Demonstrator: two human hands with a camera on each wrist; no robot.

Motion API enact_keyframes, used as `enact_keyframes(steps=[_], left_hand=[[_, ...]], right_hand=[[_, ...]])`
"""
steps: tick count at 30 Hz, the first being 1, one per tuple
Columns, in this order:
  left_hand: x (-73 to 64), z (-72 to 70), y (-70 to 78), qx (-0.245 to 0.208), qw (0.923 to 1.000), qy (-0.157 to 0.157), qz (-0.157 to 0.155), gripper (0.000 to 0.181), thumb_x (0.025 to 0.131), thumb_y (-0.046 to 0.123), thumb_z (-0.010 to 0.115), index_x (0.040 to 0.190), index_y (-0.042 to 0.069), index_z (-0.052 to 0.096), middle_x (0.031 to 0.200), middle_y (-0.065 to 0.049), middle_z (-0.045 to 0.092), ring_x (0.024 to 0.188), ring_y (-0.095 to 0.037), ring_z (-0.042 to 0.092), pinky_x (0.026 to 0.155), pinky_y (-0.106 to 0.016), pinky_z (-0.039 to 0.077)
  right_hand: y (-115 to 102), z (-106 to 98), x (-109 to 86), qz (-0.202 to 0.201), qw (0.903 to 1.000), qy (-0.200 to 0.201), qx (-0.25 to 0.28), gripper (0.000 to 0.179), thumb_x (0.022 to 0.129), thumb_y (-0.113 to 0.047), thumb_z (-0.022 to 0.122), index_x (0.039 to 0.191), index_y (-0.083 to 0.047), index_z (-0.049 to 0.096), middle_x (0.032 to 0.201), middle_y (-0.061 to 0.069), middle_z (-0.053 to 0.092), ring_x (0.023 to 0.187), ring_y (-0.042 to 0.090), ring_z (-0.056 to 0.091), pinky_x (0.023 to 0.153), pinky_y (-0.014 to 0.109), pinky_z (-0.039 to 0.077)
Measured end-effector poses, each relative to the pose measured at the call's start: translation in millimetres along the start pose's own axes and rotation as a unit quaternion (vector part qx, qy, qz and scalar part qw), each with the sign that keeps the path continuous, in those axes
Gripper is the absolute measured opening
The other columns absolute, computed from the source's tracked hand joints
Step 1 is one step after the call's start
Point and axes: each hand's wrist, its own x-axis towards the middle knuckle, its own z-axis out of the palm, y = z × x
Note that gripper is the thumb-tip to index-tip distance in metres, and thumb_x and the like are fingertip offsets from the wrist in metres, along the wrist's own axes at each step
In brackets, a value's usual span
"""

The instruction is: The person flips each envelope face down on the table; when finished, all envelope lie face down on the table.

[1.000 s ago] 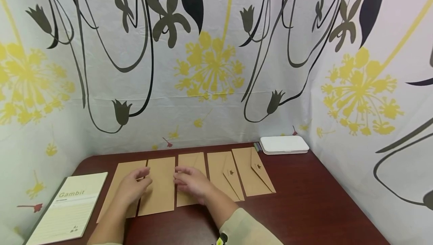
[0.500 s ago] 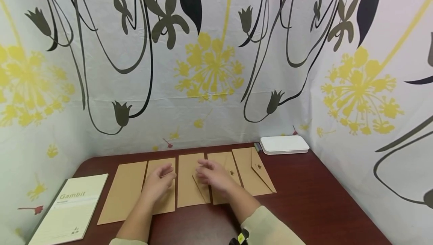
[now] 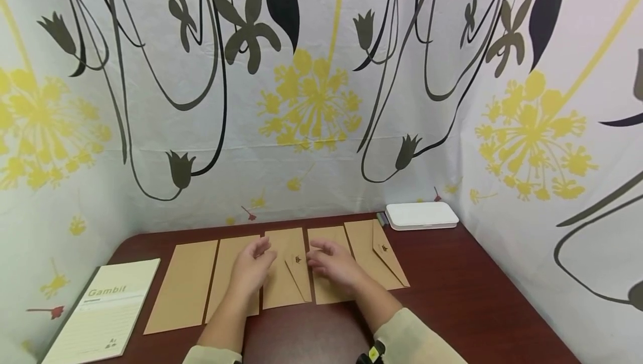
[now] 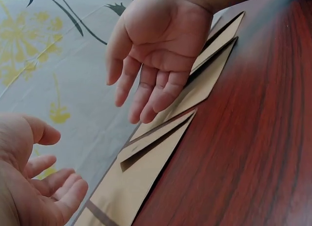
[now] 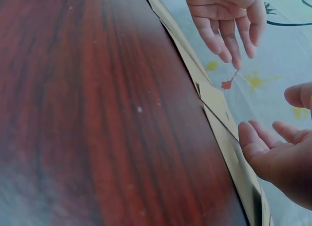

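Observation:
Several brown kraft envelopes lie side by side in a row on the dark red table. In the head view my left hand [image 3: 253,268] is over the second envelope [image 3: 218,297] and the left edge of the middle envelope [image 3: 283,286]. My right hand [image 3: 337,266] is over the fourth envelope [image 3: 329,294]. Both hands hold nothing, with fingers loosely bent and palms facing each other. The middle and rightmost envelope [image 3: 369,258] show pointed flaps with a small dark print. In the left wrist view a flap [image 4: 156,141] stands slightly raised. The leftmost envelope [image 3: 183,286] shows a plain face.
A cream notebook [image 3: 108,302] marked "Gambit" lies at the table's left. At the back right is a white flat case [image 3: 422,215], with a small grey item [image 3: 382,219] beside it. Patterned cloth [image 3: 321,185] surrounds the table [image 3: 467,308] at the back and sides.
Both hands have moved to the right along the row, the left from the first two envelopes, the right from the middle one. The envelopes have stayed in place.

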Motion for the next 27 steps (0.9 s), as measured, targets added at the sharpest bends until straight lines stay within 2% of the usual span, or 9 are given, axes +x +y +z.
enact_keyframes(steps=[5, 11, 20, 27], left_hand=[[-4.4, -6.2, -4.8, 0.062, 0.998, -0.011, 0.006, 0.059, 0.106, 0.029, 0.062, 0.158, 0.005, 0.05, 0.16, -0.022, 0.055, 0.149, -0.044, 0.051, 0.118, -0.059, 0.048], [-6.5, -11.2, -8.9, 0.107, 0.9936, -0.036, 0.007, 0.059, 0.107, 0.03, 0.061, 0.158, 0.003, 0.05, 0.159, -0.026, 0.054, 0.149, -0.046, 0.051, 0.12, -0.061, 0.045], [-6.6, -10.0, -11.1, 0.117, 0.9914, -0.059, 0.012, 0.059, 0.105, 0.031, 0.064, 0.157, 0.005, 0.052, 0.158, -0.023, 0.057, 0.147, -0.045, 0.053, 0.118, -0.063, 0.046], [-7.4, -10.3, -9.9, 0.113, 0.9909, -0.07, 0.024, 0.06, 0.105, 0.034, 0.066, 0.157, 0.007, 0.053, 0.159, -0.022, 0.056, 0.148, -0.046, 0.051, 0.118, -0.063, 0.047]], right_hand=[[6, 1, 0.3, 0.006, 0.9994, -0.017, 0.03, 0.063, 0.107, -0.016, 0.061, 0.159, 0.01, 0.037, 0.154, 0.037, 0.051, 0.14, 0.046, 0.059, 0.114, 0.049, 0.055], [7, 3, -1.1, 0.015, 0.9977, -0.027, 0.061, 0.066, 0.106, -0.017, 0.063, 0.16, 0.01, 0.036, 0.158, 0.038, 0.046, 0.145, 0.047, 0.055, 0.117, 0.05, 0.051], [5, 2, -1.8, 0.015, 0.9974, -0.028, 0.064, 0.064, 0.107, -0.016, 0.062, 0.16, 0.009, 0.037, 0.161, 0.038, 0.042, 0.147, 0.048, 0.052, 0.118, 0.051, 0.051], [6, -1, -0.6, 0.01, 0.997, -0.018, 0.075, 0.065, 0.104, -0.009, 0.065, 0.16, 0.009, 0.038, 0.159, 0.037, 0.043, 0.139, 0.045, 0.06, 0.114, 0.048, 0.055]])
